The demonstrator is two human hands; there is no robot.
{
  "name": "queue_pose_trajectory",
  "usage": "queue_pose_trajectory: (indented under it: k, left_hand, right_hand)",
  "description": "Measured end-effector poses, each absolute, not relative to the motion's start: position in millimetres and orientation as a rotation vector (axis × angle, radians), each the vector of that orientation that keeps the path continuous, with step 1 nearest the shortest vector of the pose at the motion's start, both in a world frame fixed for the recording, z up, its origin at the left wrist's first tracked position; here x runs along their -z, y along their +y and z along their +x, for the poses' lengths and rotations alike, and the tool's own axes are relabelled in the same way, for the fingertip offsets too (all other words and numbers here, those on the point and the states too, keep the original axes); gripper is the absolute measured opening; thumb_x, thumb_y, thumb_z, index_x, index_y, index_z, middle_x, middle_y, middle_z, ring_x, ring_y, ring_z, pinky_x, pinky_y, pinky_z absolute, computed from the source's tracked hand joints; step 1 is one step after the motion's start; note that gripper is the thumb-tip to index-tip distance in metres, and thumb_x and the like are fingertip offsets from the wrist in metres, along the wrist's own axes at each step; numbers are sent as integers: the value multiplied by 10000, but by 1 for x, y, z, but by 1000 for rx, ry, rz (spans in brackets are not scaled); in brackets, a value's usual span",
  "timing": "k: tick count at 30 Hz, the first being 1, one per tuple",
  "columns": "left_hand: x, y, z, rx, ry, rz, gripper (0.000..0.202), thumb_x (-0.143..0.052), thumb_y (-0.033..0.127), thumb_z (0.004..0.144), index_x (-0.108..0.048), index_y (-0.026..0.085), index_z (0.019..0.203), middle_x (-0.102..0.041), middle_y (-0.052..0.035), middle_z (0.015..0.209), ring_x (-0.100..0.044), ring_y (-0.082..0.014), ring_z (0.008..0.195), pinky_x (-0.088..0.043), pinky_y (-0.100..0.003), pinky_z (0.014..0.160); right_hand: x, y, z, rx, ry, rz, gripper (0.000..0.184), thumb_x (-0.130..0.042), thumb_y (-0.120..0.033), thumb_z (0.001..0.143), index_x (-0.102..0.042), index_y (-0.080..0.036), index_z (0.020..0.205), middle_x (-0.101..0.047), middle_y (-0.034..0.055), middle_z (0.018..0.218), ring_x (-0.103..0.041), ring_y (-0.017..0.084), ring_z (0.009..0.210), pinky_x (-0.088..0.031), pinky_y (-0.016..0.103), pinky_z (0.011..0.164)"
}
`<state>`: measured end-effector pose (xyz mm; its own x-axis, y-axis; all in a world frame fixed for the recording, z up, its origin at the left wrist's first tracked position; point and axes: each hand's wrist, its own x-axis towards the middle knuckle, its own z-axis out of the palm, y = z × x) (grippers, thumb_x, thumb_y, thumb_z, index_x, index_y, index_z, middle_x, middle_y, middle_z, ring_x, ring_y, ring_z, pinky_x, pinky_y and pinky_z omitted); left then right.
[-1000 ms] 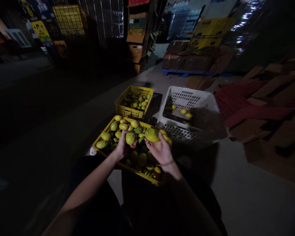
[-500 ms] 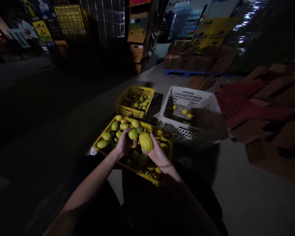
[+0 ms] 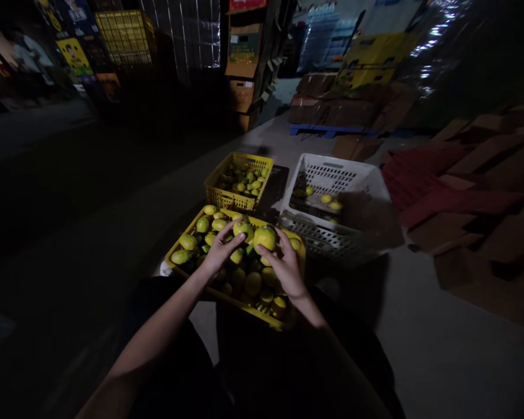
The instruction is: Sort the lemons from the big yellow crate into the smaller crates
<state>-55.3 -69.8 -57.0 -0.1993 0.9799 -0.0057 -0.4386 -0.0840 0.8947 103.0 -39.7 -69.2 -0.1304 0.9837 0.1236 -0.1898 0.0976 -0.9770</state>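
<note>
A yellow crate (image 3: 180,243) heaped with yellow-green lemons lies on the floor right before me. My left hand (image 3: 218,253) hovers over it, its fingers pinching a greenish lemon (image 3: 243,230). My right hand (image 3: 283,266) grips a larger yellow lemon (image 3: 264,237) between thumb and fingers, just above the pile. The two fruits are nearly touching.
Behind stands a smaller yellow crate (image 3: 220,198) with several lemons, and to its right a white crate (image 3: 358,174) holding a few. Flattened cardboard (image 3: 471,174) covers the floor at right. Stacked boxes (image 3: 244,64) and a blue pallet (image 3: 332,129) stand farther back. My dark-clothed legs are below.
Both hands have lifted slightly and moved forward over the crate. The right hand has turned its lemon upright and brought it beside the left hand's lemon.
</note>
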Motion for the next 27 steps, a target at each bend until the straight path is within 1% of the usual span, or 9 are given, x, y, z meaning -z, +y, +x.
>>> queue_pose_trajectory:
  k: [1,3,6,8,11,13,18,24,27]
  left_hand:
    - [57,-70,-56,-1566,987,831,457,-864,360,692,-736,256,1118,-668,-37,1303,-569,-247,1256,-453,-355,1072]
    - [55,-71,-57,-1559,1003,882,501,-871,369,676,-738,257,1146,-668,-44,1318,-553,-264,1287,-424,-388,1111]
    - [51,-72,-58,-1529,1027,887,577,-898,360,614,-740,239,1156,-694,-59,1271,-595,-279,1235,-443,-416,1097]
    - [49,-72,-59,-1522,1050,922,581,-911,333,575,-753,228,1124,-717,-64,1212,-622,-280,1187,-469,-419,1070]
    - [46,-71,-61,-1554,1085,997,525,-920,274,535,-776,224,1037,-733,-59,1123,-649,-264,1111,-485,-404,1041]
    - [45,-71,-61,-1590,1079,1034,473,-910,225,542,-783,220,998,-725,-51,1095,-647,-247,1093,-477,-380,1043]
    - [42,-73,-61,-1619,1051,997,467,-878,72,549,-789,208,987,-709,-45,1079,-631,-217,1083,-483,-297,995]
    - [43,-72,-62,-1637,1057,1042,509,-870,54,540,-791,236,1008,-706,-41,1083,-588,-237,1172,-466,-319,1028]
    - [43,-72,-62,-1639,1038,1030,536,-867,22,526,-793,245,1008,-710,-24,1067,-588,-221,1163,-460,-286,1026]
  right_hand:
    - [71,-39,104,-1277,-1244,-927,660,-886,-404,587,-620,-290,1181,-683,52,1239,-639,285,1161,-526,434,1013]
    - [74,-37,105,-1226,-1271,-934,666,-883,-429,590,-617,-279,1182,-682,74,1231,-645,295,1152,-536,450,1002]
    - [76,-34,106,-1182,-1279,-933,680,-888,-461,568,-626,-262,1164,-684,92,1230,-653,308,1141,-541,469,996]
    - [75,-34,106,-1167,-1271,-933,690,-899,-455,546,-633,-250,1149,-693,96,1217,-662,312,1126,-538,480,999]
    - [71,-35,106,-1176,-1247,-937,710,-924,-418,501,-642,-239,1127,-707,93,1188,-666,314,1108,-527,487,1009]
    - [67,-37,106,-1200,-1227,-933,695,-930,-390,499,-649,-250,1119,-708,82,1197,-657,306,1123,-512,476,1027]
    - [59,-42,107,-1263,-1163,-902,646,-939,-270,493,-687,-269,1088,-712,53,1201,-640,290,1148,-485,447,1055]
    - [60,-42,107,-1263,-1160,-908,652,-939,-235,490,-695,-273,1093,-708,46,1211,-638,284,1156,-475,435,1065]
    - [62,-41,107,-1252,-1177,-918,651,-934,-257,503,-687,-277,1105,-704,42,1225,-633,286,1166,-470,441,1074]
